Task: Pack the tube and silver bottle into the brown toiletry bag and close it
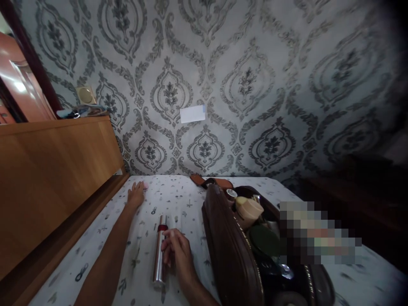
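Observation:
My left hand (136,195) reaches out to the far left of the patterned sheet (188,199), its fingers bent down around a small pink thing (145,185) too small to name. Close to me, a shiny rose-coloured cylindrical bottle (159,259) with a red band and silvery top is on the sheet. Beside it, my right hand (179,250) is loosely curled with fingers apart; its fingertips touch the bottle's right side. To the right of this hand lies an unzipped dark brown bag (223,246), holding a beige item (250,211) and a dark green round item (264,240).
A wooden panel (57,157) borders the bed on the left, with cloth-like items (84,111) on top. Behind stands a patterned wall (204,80) bearing a white paper (192,114). A brown strap (219,182) lies behind the bag. Right of the bag, something is pixelated.

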A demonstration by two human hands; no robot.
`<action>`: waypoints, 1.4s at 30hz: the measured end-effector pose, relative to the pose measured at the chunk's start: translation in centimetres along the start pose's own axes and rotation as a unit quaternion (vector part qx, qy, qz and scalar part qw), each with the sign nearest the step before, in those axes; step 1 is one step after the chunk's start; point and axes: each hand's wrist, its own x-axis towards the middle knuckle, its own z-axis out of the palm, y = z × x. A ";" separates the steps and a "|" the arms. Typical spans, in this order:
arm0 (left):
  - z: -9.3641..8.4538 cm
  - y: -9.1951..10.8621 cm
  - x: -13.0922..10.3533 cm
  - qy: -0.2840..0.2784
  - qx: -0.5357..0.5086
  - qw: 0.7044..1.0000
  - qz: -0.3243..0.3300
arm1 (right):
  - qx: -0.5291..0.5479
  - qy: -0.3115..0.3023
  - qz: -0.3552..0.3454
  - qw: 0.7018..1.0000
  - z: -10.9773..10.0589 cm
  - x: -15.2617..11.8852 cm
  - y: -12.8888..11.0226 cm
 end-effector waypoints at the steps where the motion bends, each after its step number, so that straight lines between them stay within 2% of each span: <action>1: -0.2 0.0 0.2 0.001 0.002 1.000 0.011 | 0.000 0.000 -0.002 1.000 0.0 0.0 0.1; 5: -1.2 0.2 0.3 0.027 -0.004 0.998 0.058 | 0.002 0.000 -0.008 1.000 -0.1 0.0 0.2; 9: -2.6 0.8 -0.7 0.057 -0.040 0.994 0.081 | 0.005 -0.011 -0.010 1.000 -0.2 0.1 0.2; 16: -5.1 1.9 -5.3 0.115 -0.201 0.970 0.077 | 0.003 -0.011 -0.016 1.000 0.1 -0.1 -0.4; 19: -6.0 2.8 -8.4 0.104 -0.297 0.946 0.076 | 0.002 -0.008 -0.018 1.000 0.2 -0.3 -0.6; 21: -6.4 3.7 -10.8 0.075 -0.385 0.916 0.087 | 0.006 -0.006 -0.018 1.000 0.2 -0.5 -0.7; 23: -6.8 4.8 -13.4 -0.011 -0.637 0.766 0.083 | 0.014 0.000 -0.017 1.000 0.2 -0.5 -0.7; 24: -7.0 5.3 -14.6 -0.045 -0.698 0.711 0.075 | 0.019 0.000 -0.016 1.000 0.3 -0.6 -0.7; 25: -7.2 5.8 -15.8 -0.071 -0.734 0.672 0.068 | 0.024 -0.001 -0.012 1.000 0.3 -0.7 -0.8; 27: -7.5 6.7 -17.6 -0.113 -0.767 0.628 0.064 | 0.039 -0.008 -0.001 0.999 0.5 -1.0 -1.0; 31: -7.9 7.6 -19.5 -0.179 -0.770 0.608 0.077 | 0.076 -0.021 0.025 0.997 0.7 -2.2 -1.7; 37: -7.4 7.8 -20.5 -0.196 -0.771 0.603 0.057 | 0.100 -0.021 0.045 0.994 -0.7 -4.6 -2.7; 42: -7.3 7.7 -21.1 -0.216 -0.786 0.577 0.053 | 0.107 -0.036 0.082 0.990 -1.5 -5.7 -3.2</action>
